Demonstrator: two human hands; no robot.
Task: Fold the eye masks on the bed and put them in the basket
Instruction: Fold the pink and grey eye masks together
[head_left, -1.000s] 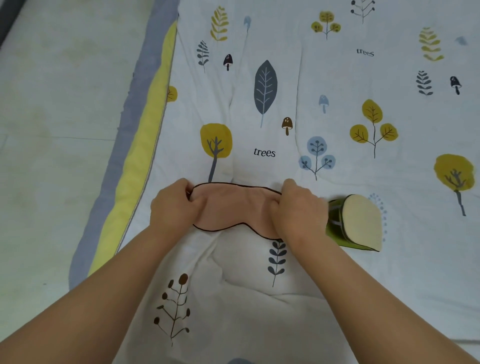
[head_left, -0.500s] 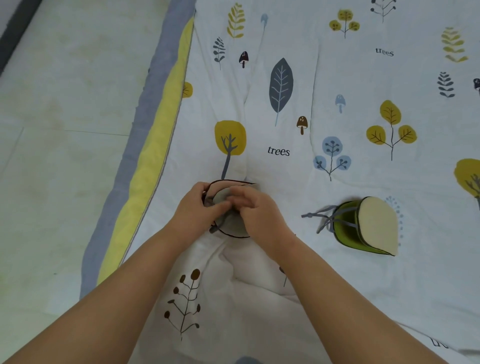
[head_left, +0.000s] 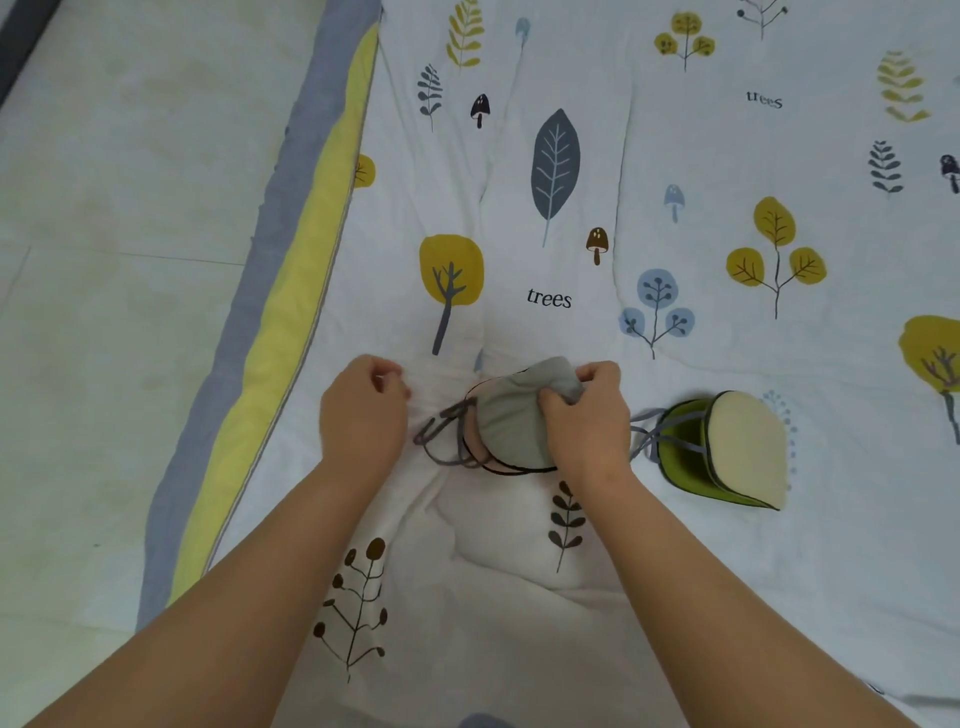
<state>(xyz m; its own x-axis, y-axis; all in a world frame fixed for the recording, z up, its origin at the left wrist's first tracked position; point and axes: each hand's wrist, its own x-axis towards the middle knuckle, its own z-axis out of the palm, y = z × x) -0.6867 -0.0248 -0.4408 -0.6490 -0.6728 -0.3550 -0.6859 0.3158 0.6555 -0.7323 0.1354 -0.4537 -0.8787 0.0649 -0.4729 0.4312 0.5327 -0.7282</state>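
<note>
Head view: bed (head_left: 675, 597) fills most of the frame, covered in a white quilt printed with trees, leaves, mushrooms and the word "trees"; a yellow and grey border runs down its left edge. Pale tiled floor (head_left: 119, 260) lies beyond that border.

Two bare forearms reach in from the bottom edge. Right hand (head_left: 587, 421) is clenched on the folded eye mask (head_left: 511, 426), fingers pinching its upper right corner. This mask shows a grey outer face, dark piping and a sliver of pink lining at its lower left edge; it lies on the quilt between the hands. Its grey elastic strap (head_left: 441, 431) loops out to the left, just beside the left hand.

Left hand (head_left: 363, 410) is loosely curled, resting on the quilt, apart from the mask body; no object is seen in its grasp.

Second eye mask (head_left: 727, 452), folded, green with a cream face uppermost, lies on the quilt just right of the right hand, grey straps trailing toward that wrist.
</note>
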